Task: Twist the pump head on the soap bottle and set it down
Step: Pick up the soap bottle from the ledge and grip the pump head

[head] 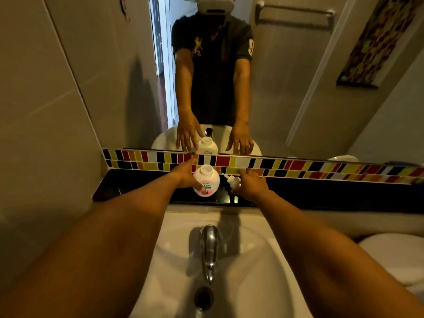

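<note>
A round white soap bottle (206, 180) with a pink and green label stands on the black ledge (321, 191) behind the sink, its neck bare with no pump on it. My left hand (185, 175) wraps its left side. The white pump head (232, 181) lies on the ledge just right of the bottle. My right hand (251, 185) rests on it, fingers spread toward the tiles; whether the fingers still grip it is unclear.
A white sink (252, 271) with a chrome tap (209, 246) lies below the ledge. A strip of coloured tiles (298, 167) and a mirror (286, 88) rise behind the ledge. A white object (394, 255) sits at the right.
</note>
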Demonstrator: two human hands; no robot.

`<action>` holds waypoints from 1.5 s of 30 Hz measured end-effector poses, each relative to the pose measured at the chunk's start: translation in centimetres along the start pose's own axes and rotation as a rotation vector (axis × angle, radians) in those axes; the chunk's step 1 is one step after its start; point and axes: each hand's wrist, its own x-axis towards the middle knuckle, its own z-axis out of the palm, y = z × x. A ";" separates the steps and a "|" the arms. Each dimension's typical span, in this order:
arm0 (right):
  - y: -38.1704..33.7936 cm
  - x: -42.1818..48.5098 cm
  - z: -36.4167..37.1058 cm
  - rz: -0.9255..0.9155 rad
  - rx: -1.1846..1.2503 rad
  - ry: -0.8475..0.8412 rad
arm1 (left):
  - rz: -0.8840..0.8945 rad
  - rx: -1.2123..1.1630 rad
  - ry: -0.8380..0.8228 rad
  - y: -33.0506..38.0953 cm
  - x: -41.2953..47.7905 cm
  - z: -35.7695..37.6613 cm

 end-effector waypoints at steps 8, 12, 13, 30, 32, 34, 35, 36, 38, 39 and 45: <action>0.5 1.2 2.9 0.022 0.084 0.100 | 0.005 -0.273 0.019 -1.7 1.8 2.1; 0.9 1.4 3.9 -0.002 0.135 0.172 | 0.020 -0.338 0.050 -2.3 2.4 3.1; 0.9 1.4 4.1 0.000 0.135 0.184 | 0.024 -0.347 0.058 -2.4 2.5 3.3; 1.1 0.2 1.7 0.114 0.701 0.047 | -0.018 -0.190 0.102 -3.4 0.7 0.0; 1.1 -0.5 0.4 0.063 0.730 0.035 | -0.025 -0.123 0.120 -3.7 0.0 -0.9; 1.1 -0.9 -0.7 0.012 0.733 0.018 | -0.022 -0.057 0.135 -3.7 -0.9 -1.8; 1.0 -1.2 -1.2 -0.010 0.717 0.010 | -0.019 -0.023 0.144 -3.7 -1.3 -2.2; 0.8 -1.5 -1.8 -0.033 0.689 0.010 | -0.014 0.012 0.149 -3.6 -1.7 -2.5; 0.3 -2.0 -2.7 -0.073 0.606 0.014 | 0.000 0.062 0.153 -3.4 -2.4 -3.0; 0.0 -2.1 -3.0 -0.089 0.561 0.010 | 0.010 0.082 0.147 -3.2 -2.6 -3.1; -2.3 -3.3 -4.4 -0.194 0.289 0.051 | 0.063 0.162 0.071 -1.7 -3.6 -3.0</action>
